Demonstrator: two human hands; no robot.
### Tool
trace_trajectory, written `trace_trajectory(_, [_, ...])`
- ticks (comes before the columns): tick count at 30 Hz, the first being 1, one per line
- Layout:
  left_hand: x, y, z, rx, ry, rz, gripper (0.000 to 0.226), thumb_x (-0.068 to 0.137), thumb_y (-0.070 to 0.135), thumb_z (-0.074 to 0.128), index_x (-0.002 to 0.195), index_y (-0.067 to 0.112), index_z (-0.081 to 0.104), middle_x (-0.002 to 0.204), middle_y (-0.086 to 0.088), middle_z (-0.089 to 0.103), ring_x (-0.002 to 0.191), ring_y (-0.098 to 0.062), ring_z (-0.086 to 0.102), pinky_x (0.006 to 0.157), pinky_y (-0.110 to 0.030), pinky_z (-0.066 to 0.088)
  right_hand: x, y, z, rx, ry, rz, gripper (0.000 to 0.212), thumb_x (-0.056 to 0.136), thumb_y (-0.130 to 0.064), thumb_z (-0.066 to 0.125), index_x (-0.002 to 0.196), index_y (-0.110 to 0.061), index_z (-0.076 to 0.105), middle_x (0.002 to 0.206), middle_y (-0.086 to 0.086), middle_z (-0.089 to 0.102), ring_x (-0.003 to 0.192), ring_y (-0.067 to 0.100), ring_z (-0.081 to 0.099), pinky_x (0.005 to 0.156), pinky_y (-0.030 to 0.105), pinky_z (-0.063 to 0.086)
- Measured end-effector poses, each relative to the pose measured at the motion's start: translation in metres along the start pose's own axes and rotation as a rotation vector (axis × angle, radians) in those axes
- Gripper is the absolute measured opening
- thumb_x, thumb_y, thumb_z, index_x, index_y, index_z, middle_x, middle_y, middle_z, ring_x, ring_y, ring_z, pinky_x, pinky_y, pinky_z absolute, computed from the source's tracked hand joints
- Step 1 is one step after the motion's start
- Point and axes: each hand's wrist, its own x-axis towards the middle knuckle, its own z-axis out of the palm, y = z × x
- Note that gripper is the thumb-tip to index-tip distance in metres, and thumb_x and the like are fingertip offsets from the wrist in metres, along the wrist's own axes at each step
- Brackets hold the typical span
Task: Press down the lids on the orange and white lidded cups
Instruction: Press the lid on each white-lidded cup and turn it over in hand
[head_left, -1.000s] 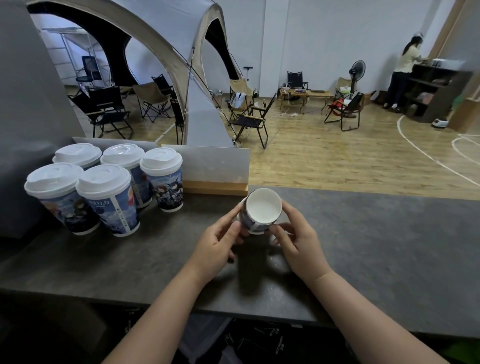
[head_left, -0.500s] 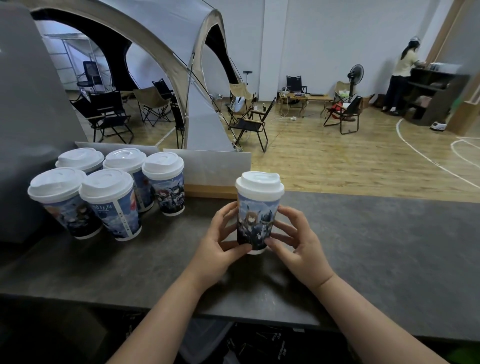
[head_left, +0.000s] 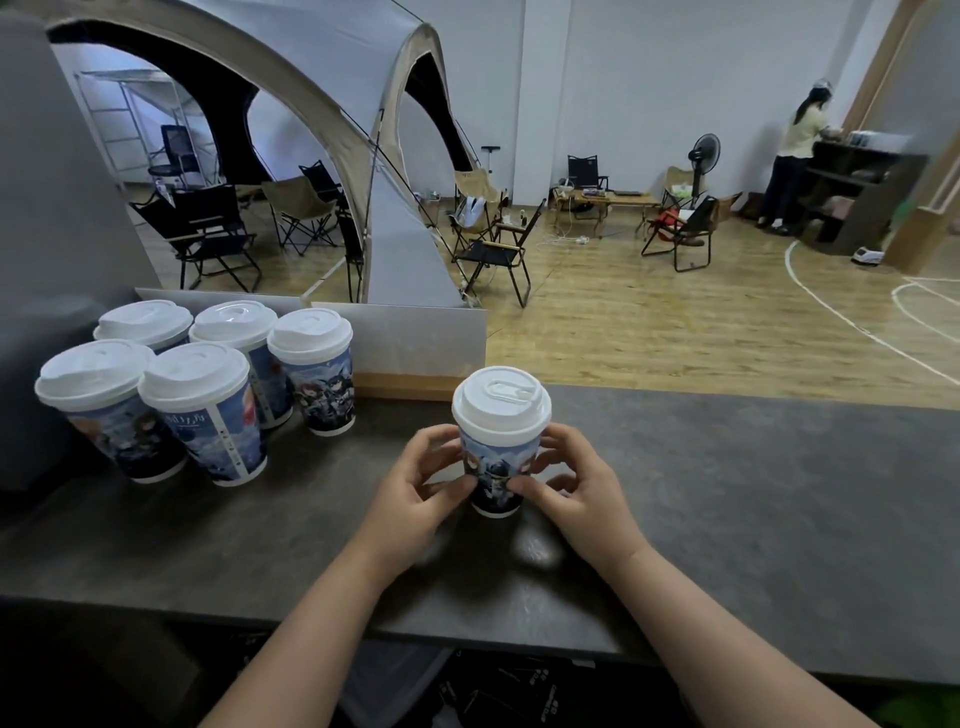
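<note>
dark grey counter (head_left: 727, 493), wood-floored hall (head_left: 675, 338)

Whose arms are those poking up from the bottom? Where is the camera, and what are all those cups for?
There is no machine here, just a person. The camera sits on their head and looks forward and down, so you see their arms as if they were your own. Their left hand and right hand hold one blue picture-printed paper cup between them, with fingers curled round its sides. The cup is upright, has a white plastic lid on top, and seems to stand on the dark grey counter. To the left, five more lidded cups of the same kind stand close together. The job is to press the lids down tight. Behind is a big room with a grey tent and folding chairs.
</note>
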Motion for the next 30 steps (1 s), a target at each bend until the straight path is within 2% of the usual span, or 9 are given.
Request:
trace_trajectory(2, [-0.001,0.002,0.001,0.075,0.005,0.015,0.052,0.087,0.005,0.072,0.132,0.025,0.056,0.133,0.006,0.062,0.126,-0.005,0.056,0.088,-0.020,0.053,0.000,-0.002,0.000,0.025,0.013,0.011,0.058,0.067,-0.049,0.081,0.119,-0.041,0.057,0.111,-0.019,0.066,0.092,0.014,0.066,0.074,0.038,0.060])
trace_trajectory(5, [-0.003,0.009,0.002,0.184,-0.013,0.019,0.055,0.088,0.014,0.073,0.139,0.023,0.055,0.141,0.013,0.049,0.127,0.001,0.051,0.093,-0.024,0.055,-0.001,-0.003,-0.005,0.054,0.026,0.004,0.061,0.067,-0.048,0.083,0.123,-0.041,0.060,0.110,-0.019,0.066,0.090,0.016,0.066,0.075,0.038,0.060])
trace_trajectory(8, [-0.005,0.017,0.013,0.208,-0.022,0.019,0.044,0.091,0.018,0.069,0.133,0.028,0.059,0.131,0.014,0.054,0.123,-0.003,0.054,0.097,-0.024,0.053,-0.006,0.002,-0.014,0.074,0.032,-0.014,0.060,0.078,-0.037,0.082,0.134,-0.034,0.062,0.114,-0.017,0.065,0.092,0.019,0.067,0.073,0.038,0.062])
trace_trajectory(11, [-0.003,0.023,0.049,0.122,0.050,0.022,0.053,0.091,0.009,0.068,0.139,0.028,0.053,0.129,0.011,0.061,0.117,-0.006,0.061,0.091,-0.022,0.055,-0.015,0.010,-0.039,0.167,0.077,0.020,0.057,0.083,-0.019,0.081,0.135,-0.034,0.062,0.113,-0.015,0.064,0.084,0.020,0.069,0.066,0.036,0.062])
trace_trajectory(16, [0.010,0.025,0.143,-0.095,0.087,-0.033,0.042,0.092,0.000,0.063,0.124,0.028,0.058,0.118,0.009,0.071,0.111,-0.011,0.067,0.083,-0.030,0.059,-0.029,0.020,-0.120,0.198,0.183,0.039,0.048,0.084,-0.002,0.078,0.126,-0.025,0.070,0.108,-0.009,0.069,0.077,0.020,0.069,0.061,0.025,0.057])
trace_trajectory(19, [0.016,0.024,0.211,-0.081,0.020,-0.050,0.058,0.086,0.000,0.071,0.136,0.023,0.053,0.134,0.005,0.062,0.121,-0.012,0.061,0.088,-0.031,0.057,-0.044,0.030,-0.179,0.176,0.269,0.061,0.043,0.081,-0.002,0.081,0.120,-0.018,0.073,0.110,-0.004,0.072,0.079,0.023,0.070,0.063,0.026,0.058])
trace_trajectory(22, [0.026,0.024,0.284,-0.060,0.003,-0.046,0.071,0.080,0.001,0.078,0.139,0.027,0.048,0.141,0.004,0.053,0.126,-0.011,0.055,0.085,-0.024,0.057,-0.062,0.040,-0.243,0.148,0.329,0.063,0.041,0.081,-0.005,0.081,0.117,-0.024,0.074,0.110,-0.005,0.072,0.083,0.020,0.070,0.066,0.031,0.059])
trace_trajectory(27, [0.047,0.021,0.403,-0.054,-0.063,-0.072,0.072,0.082,0.011,0.080,0.143,0.027,0.047,0.139,0.002,0.057,0.124,-0.015,0.058,0.100,-0.044,0.054,-0.087,0.062,-0.352,0.089,0.391,0.074,0.043,0.086,-0.008,0.078,0.120,-0.033,0.072,0.110,-0.004,0.074,0.082,0.010,0.067,0.065,0.022,0.055])
trace_trajectory(30, [0.060,0.018,0.473,-0.082,-0.114,-0.027,0.072,0.083,0.007,0.079,0.140,0.035,0.046,0.137,0.005,0.059,0.123,-0.016,0.059,0.095,-0.038,0.057,-0.102,0.080,-0.416,0.049,0.480,0.112,0.041,0.084,-0.013,0.081,0.117,-0.034,0.072,0.098,-0.004,0.077,0.080,0.009,0.066,0.066,0.023,0.054])
